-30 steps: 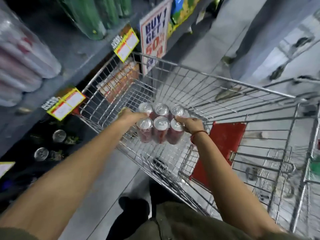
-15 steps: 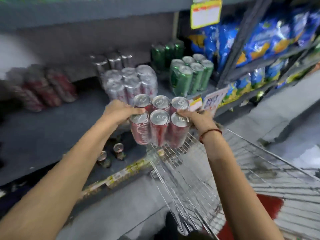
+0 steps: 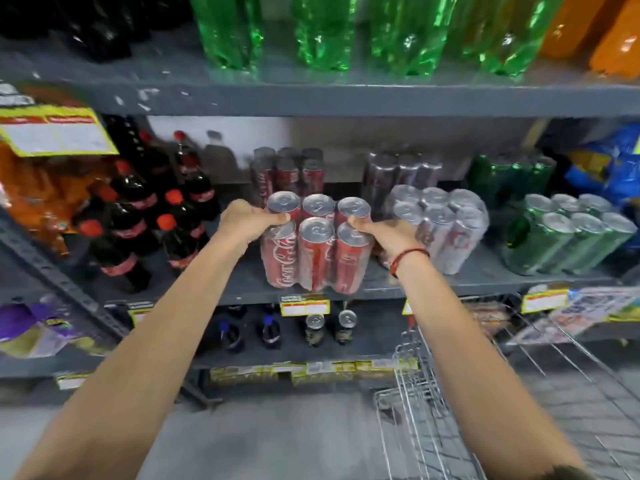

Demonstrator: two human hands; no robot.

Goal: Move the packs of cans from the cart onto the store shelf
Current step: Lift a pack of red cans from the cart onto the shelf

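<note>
A shrink-wrapped pack of red cola cans [image 3: 317, 252] stands at the front edge of the grey middle shelf [image 3: 221, 271]. My left hand [image 3: 246, 225] grips the pack's left side near the tops. On its right side my right hand [image 3: 384, 237], with a red thread at the wrist, holds it too. The wire cart [image 3: 433, 403] is low at the right, and I see no packs in the part that shows.
Behind the pack stands another red can pack [image 3: 287, 173]. A silver can pack [image 3: 440, 223] sits close to its right, green can packs [image 3: 571, 237] further right. Dark cola bottles [image 3: 145, 216] fill the left. Green bottles [image 3: 346, 32] line the shelf above.
Both hands lifted the red pack out of the cart, swung it left and up to the shelf, and it now rests on the middle shelf's front edge.
</note>
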